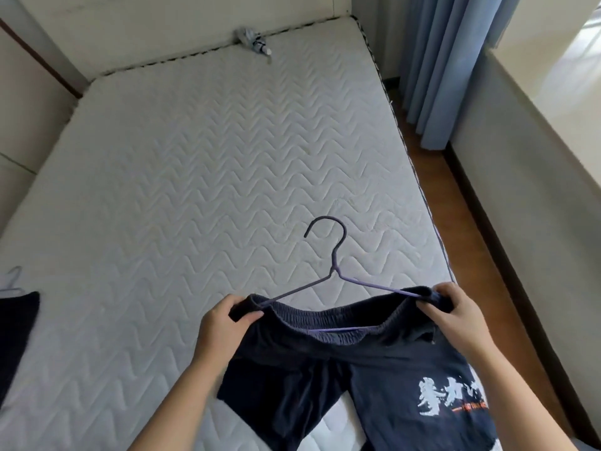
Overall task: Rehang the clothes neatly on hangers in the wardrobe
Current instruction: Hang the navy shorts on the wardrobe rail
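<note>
A pair of dark navy shorts with white printed characters on one leg hangs over the near edge of the white quilted mattress. A thin purple wire hanger sits inside the elastic waistband, its hook pointing away from me over the bed. My left hand grips the left end of the waistband over the hanger's arm. My right hand pinches the right end of the waistband around the other arm.
Another dark garment with a pale hanger lies at the bed's left edge. A small crumpled grey cloth sits at the far edge by the wall. Blue curtains and wooden floor are on the right.
</note>
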Tool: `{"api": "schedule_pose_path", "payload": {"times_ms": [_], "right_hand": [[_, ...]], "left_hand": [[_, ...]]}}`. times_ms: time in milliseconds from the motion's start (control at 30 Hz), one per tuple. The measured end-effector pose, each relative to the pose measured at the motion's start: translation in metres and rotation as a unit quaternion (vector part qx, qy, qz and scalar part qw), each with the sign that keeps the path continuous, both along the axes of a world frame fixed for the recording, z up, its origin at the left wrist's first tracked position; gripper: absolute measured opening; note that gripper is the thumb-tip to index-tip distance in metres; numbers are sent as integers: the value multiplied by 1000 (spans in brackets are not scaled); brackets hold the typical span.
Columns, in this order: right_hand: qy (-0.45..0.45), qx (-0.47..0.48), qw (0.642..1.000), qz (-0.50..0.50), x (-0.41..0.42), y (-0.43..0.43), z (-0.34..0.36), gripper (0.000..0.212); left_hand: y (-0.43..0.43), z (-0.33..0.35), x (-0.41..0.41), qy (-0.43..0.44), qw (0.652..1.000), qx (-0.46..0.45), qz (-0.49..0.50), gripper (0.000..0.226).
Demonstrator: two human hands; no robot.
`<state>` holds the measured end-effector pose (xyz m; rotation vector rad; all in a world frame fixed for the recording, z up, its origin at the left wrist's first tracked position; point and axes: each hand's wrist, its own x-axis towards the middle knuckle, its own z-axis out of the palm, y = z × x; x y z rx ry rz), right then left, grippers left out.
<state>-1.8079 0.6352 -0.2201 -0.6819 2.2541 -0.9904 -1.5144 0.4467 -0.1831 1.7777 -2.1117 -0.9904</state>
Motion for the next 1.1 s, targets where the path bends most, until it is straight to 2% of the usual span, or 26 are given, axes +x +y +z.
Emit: {"api": "schedule_pose_path", "payload": {"times_ms": [133, 400, 633, 800, 900, 1100], "right_hand": [[51, 35, 998, 28, 36, 16, -3, 17], [-29, 79, 986, 144, 114, 20, -12, 16], [6, 81, 950, 303, 204, -7, 10, 22], [32, 65, 908, 413, 316, -14, 28, 18], [31, 68, 876, 476, 401, -3, 36, 18], [31, 90, 784, 613, 570, 27, 36, 19]], "left_hand": [[50, 10, 40, -16, 999, 10, 31, 18], [122, 9, 147, -68, 985, 37, 157, 37], [201, 8, 253, -50, 957, 31, 285, 48], [273, 2, 355, -45, 927, 25, 371, 32], [324, 0, 425, -32, 899, 36, 435, 34], [438, 1, 548, 19, 835, 87, 544, 28]]}}
